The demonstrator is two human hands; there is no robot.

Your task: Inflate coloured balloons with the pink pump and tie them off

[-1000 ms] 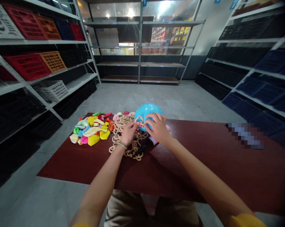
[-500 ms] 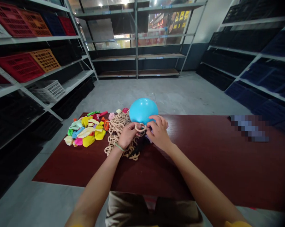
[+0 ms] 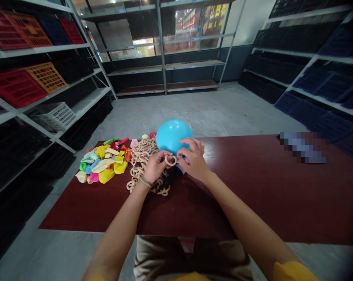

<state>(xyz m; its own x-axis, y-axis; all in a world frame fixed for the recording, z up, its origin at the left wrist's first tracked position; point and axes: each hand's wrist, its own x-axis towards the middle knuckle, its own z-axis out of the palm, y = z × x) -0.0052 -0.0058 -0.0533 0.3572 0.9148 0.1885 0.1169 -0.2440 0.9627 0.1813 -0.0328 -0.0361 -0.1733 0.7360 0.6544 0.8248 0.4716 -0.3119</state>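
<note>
An inflated blue balloon [image 3: 172, 134] rests at the far edge of a dark red table [image 3: 252, 195]. My left hand [image 3: 154, 167] pinches a link of a pale tan chain [image 3: 141, 158] that lies heaped under it. My right hand [image 3: 194, 158] is closed on the balloon's lower end, right beside that link. A dark object lies below both hands, mostly hidden.
A pile of flat coloured balloons [image 3: 102, 166] lies left of the chain. Metal shelves with red, orange and white crates [image 3: 57, 115] line the left wall; dark bins fill the right shelves. A blurred patch [image 3: 302, 147] sits on the table's right.
The balloon has risen clear of my right hand, which slid from its front to its lower end. My left hand stayed on the chain link. The view tilted down slightly.
</note>
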